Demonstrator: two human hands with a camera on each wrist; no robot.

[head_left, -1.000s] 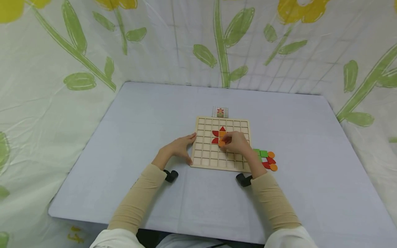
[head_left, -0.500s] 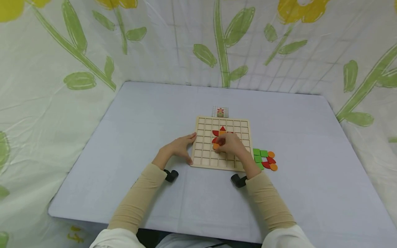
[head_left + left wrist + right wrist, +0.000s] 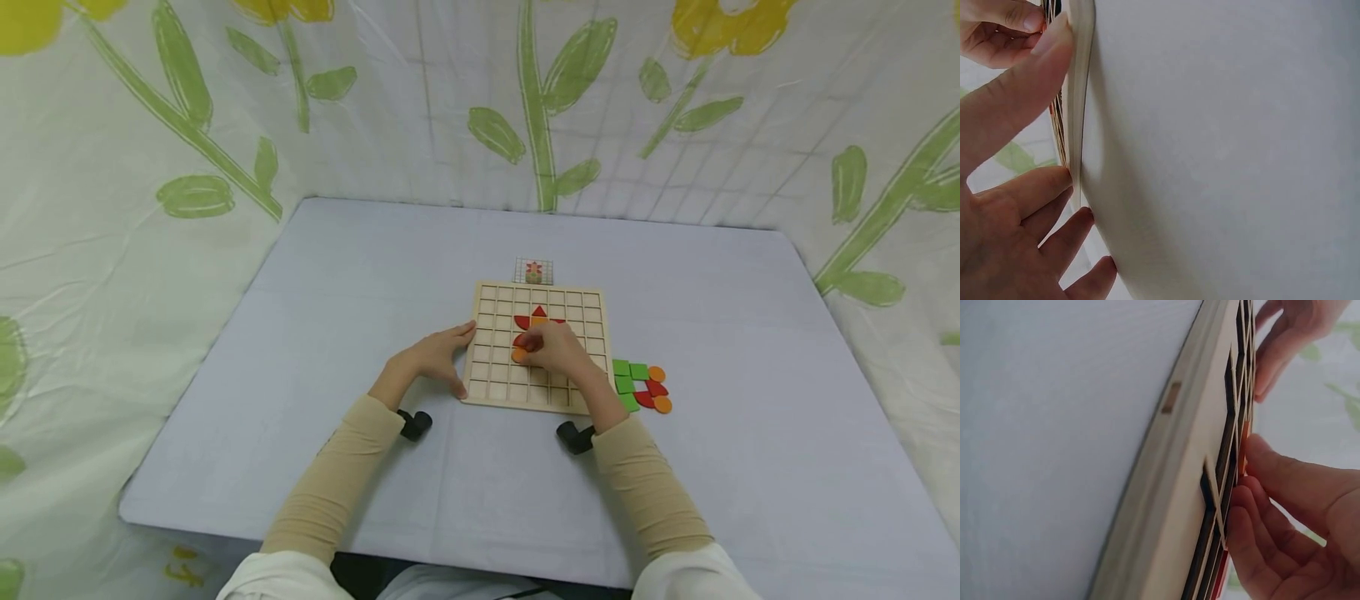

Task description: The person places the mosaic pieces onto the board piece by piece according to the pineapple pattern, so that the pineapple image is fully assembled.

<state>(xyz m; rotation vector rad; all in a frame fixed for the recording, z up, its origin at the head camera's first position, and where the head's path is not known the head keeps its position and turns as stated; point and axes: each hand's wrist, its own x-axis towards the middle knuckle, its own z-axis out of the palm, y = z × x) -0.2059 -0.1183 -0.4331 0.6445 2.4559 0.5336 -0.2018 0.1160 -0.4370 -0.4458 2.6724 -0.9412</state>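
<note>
A wooden board with a square grid (image 3: 497, 373) lies on the table. My left hand (image 3: 433, 353) is spread at its left side, thumb at the near corner and fingertips against the edge; in the left wrist view the thumb (image 3: 1052, 42) touches the rim. Over the board, my right hand (image 3: 558, 348) pinches an orange disc (image 3: 518, 355) low in a cell, just below a red petal-shaped piece (image 3: 518, 341). Another red petal (image 3: 521, 322), a red triangle (image 3: 538, 311) and an orange piece (image 3: 538, 321) sit in cells farther up, partly hidden by the right hand.
Beside the board's right edge lie several green squares (image 3: 638, 372), orange discs (image 3: 656, 374) and red petals (image 3: 643, 400). A small gridded pattern card (image 3: 534, 271) lies behind the board. White sheeting (image 3: 420, 108) with painted flowers surrounds the table (image 3: 360, 267).
My right hand has moved left with the orange disc, from beneath the orange piece to the cell below the lower red petal. The left hand stays at the board's edge.
</note>
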